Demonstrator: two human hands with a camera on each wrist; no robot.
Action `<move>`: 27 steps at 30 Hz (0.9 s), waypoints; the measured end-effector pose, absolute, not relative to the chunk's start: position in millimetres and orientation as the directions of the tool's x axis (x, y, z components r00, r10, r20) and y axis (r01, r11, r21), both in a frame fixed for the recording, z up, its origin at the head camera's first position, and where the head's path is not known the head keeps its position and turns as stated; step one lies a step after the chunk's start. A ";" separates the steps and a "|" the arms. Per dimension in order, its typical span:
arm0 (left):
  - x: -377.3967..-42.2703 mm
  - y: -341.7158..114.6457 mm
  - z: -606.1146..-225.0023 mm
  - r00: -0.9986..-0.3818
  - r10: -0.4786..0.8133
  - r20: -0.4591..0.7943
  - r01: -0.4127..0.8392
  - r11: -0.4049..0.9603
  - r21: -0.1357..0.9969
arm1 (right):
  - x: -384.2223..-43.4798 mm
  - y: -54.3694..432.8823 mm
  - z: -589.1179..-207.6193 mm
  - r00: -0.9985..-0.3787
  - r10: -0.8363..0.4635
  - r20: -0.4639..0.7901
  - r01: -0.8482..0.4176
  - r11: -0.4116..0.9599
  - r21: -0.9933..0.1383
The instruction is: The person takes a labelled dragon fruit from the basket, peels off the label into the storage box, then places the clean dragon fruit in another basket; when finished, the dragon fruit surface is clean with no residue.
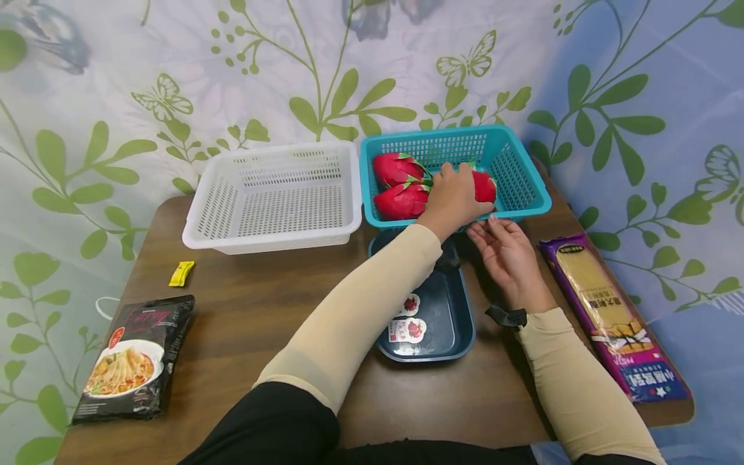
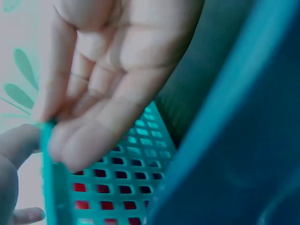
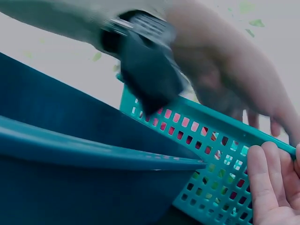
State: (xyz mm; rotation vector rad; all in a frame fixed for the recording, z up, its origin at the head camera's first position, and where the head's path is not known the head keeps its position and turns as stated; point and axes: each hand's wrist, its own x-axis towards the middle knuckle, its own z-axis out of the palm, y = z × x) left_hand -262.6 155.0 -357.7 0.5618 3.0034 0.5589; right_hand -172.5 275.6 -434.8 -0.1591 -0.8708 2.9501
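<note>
Several red dragon fruits with green-tipped scales lie in the teal basket. My left hand reaches over the basket's near rim and grips the rightmost dragon fruit, which it partly covers. Outside the basket, my right hand is turned palm up, its fingertips touching the near rim. In the right wrist view the right fingers lie against the outer wall. The right palm fills the top of the left wrist view. Below the left forearm stands a dark blue tray with fruit stickers.
Left of the teal basket stands a white basket. A small yellow packet and a black noodle packet lie at the table's left. Along the right edge lies a purple pasta packet. A patterned cloth hangs behind the table.
</note>
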 end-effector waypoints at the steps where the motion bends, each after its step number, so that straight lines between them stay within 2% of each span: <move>1: -259.2 149.4 -356.9 -0.924 0.379 0.048 0.369 0.854 0.368 | -172.9 275.5 -435.4 -0.993 0.084 -0.082 -0.027 -0.840 -0.543; 5: -237.1 116.6 -346.1 -0.880 0.452 0.146 0.468 0.773 0.428 | -174.5 276.2 -436.9 -0.992 0.087 -0.090 -0.025 -0.843 -0.537; 9: -215.3 64.3 -330.9 -0.832 0.479 0.279 0.553 0.682 0.478 | -176.9 277.7 -436.8 -0.988 0.109 -0.108 -0.032 -0.832 -0.553; 14: -197.8 -20.8 -324.8 -0.806 0.403 0.434 0.589 0.614 0.525 | -177.4 282.8 -435.1 -0.986 0.124 -0.115 -0.039 -0.830 -0.557; 17: -190.7 -73.2 -335.1 -0.812 0.336 0.477 0.573 0.609 0.548 | -174.7 287.3 -434.1 -0.985 0.137 -0.105 -0.054 -0.823 -0.565; 19: -185.3 -104.3 -346.5 -0.816 0.301 0.494 0.561 0.617 0.551 | -172.9 290.6 -433.2 -0.983 0.161 -0.085 -0.075 -0.783 -0.618; 22: -175.3 -142.5 -364.5 -0.825 0.262 0.501 0.536 0.645 0.545 | -170.6 296.0 -430.1 -0.976 0.213 -0.045 -0.095 -0.604 -0.791; 24: -167.2 -160.5 -373.9 -0.835 0.242 0.494 0.514 0.662 0.544 | -168.5 299.3 -426.4 -0.969 0.245 -0.026 -0.082 -0.422 -0.903; 27: -157.3 -177.4 -384.3 -0.835 0.248 0.492 0.512 0.679 0.526 | -163.3 305.2 -418.4 -0.967 0.255 -0.029 -0.003 -0.125 -0.992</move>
